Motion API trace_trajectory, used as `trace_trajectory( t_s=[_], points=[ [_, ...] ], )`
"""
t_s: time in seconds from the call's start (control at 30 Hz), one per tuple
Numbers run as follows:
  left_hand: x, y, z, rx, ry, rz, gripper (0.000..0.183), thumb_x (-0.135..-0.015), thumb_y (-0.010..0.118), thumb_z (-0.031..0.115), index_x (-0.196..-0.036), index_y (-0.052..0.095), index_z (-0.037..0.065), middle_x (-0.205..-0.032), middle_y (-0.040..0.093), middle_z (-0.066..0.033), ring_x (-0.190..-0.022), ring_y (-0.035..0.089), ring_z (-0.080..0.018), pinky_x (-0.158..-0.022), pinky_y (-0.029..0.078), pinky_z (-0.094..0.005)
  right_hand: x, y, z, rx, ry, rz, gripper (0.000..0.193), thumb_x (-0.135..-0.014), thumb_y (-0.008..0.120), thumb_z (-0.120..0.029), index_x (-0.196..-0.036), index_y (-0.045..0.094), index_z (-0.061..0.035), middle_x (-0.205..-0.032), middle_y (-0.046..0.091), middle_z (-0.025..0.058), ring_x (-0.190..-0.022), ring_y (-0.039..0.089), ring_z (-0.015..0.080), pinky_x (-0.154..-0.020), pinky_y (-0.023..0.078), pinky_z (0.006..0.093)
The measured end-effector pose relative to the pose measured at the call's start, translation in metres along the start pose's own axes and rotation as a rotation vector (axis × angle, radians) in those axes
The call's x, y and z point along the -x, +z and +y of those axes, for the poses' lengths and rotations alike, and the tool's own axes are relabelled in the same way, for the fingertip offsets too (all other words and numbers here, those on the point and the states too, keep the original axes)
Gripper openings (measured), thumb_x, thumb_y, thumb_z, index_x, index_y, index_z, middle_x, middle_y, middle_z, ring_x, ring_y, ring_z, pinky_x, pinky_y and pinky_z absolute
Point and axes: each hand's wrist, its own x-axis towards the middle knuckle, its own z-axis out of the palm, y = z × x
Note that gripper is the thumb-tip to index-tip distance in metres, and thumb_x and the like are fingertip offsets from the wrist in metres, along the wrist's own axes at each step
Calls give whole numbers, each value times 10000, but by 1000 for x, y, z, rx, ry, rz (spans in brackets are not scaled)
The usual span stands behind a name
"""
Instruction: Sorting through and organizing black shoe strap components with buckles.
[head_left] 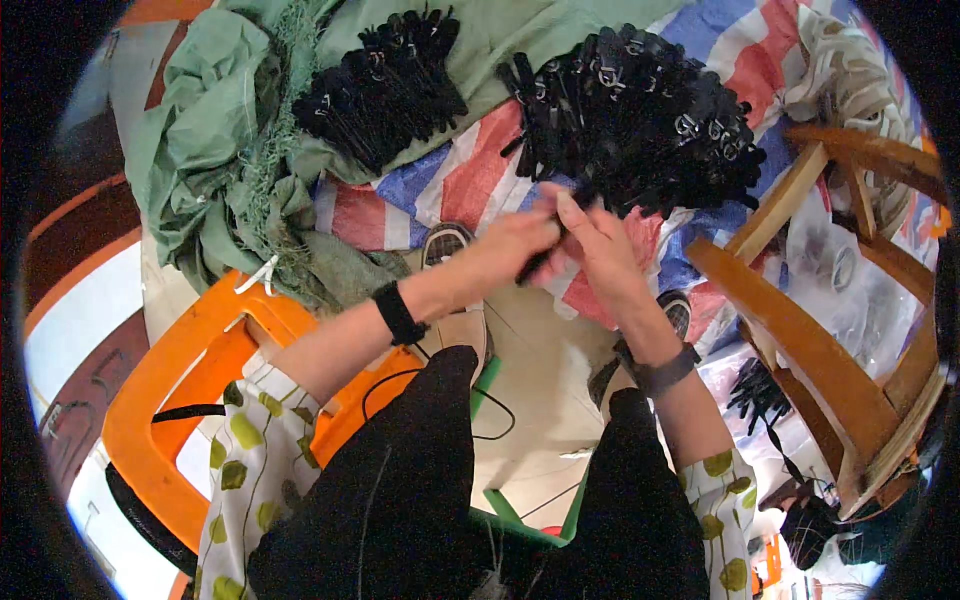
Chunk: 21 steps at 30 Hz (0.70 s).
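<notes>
In front of my knees both hands are close together around a narrow black strap. My left hand (522,240) is closed on the black strap (530,266), whose end hangs below the fingers. Beside it, my right hand (606,246) is closed on the same strap, thumb on top. Its upper part and any buckle are hidden by the fingers and blurred. Just beyond the hands lies a large heap of black straps with metal buckles (645,120). Farther left rests a smaller heap of the same straps (385,90).
Red, white and blue striped sheeting (478,165) and green cloth (215,120) lie under and around the heaps. An orange plastic stool (160,400) stands at left, a wooden frame (800,340) at right. A small bunch of black straps (757,390) lies near the frame.
</notes>
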Motion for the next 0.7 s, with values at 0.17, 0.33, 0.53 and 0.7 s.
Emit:
trace_trajectory(
  t_s=[0.17,0.33,0.53,0.7],
  points=[
    [9,2,-8,137,-152,-94,170,-855,409,219,-816,490,75,-615,473,2,-507,425,-92,-461,336,-215,-2,7,9,35,196,-21,460,-838,432,-412,-1006,554,-1,-649,586,63,-396,479,126,-439,419,262],
    [8,-23,-21,276,102,194,132,-854,400,176,-835,468,64,-634,465,-1,-531,431,-94,-482,355,-207,-40,-14,-5,661,-76,93,354,-781,532,-355,-815,580,-6,-608,584,107,-558,583,201,-514,458,301],
    [-5,-43,-10,505,184,393,132,-868,381,164,-840,460,62,-654,459,-7,-555,430,-104,-506,371,-223,-67,-12,-19,1517,-309,318,320,-750,553,-338,-721,565,-20,-654,576,200,-634,577,348,-568,460,409],
    [-8,-49,-24,493,224,355,125,-866,389,157,-837,471,67,-667,476,-12,-565,442,-112,-523,383,-237,-66,-4,-11,1375,-250,368,314,-734,567,-339,-760,546,-27,-656,580,198,-629,580,350,-573,462,421]
  ],
)
